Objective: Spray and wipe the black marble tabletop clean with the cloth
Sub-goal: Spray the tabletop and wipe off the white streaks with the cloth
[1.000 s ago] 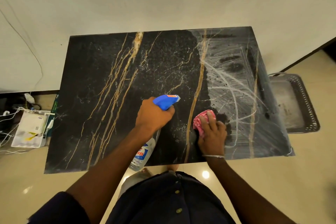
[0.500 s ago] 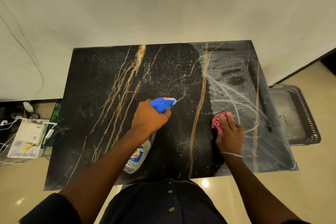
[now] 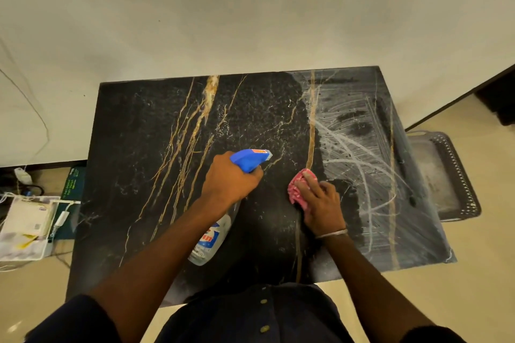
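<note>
Left hand [image 3: 231, 179] grips the spray bottle [image 3: 211, 239]. Right hand [image 3: 320, 205], fingers straight, presses the cloth [image 3: 296, 189] on the tabletop [image 3: 139, 147]. A tray [image 3: 461, 175] lies beside it.

Dim warm indoor light; wide-angle bending at edges; slightly soft throughout.

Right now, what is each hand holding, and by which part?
The left hand grips the spray bottle at its neck, under the blue trigger head. The right hand presses the pink cloth onto the tabletop.
</note>
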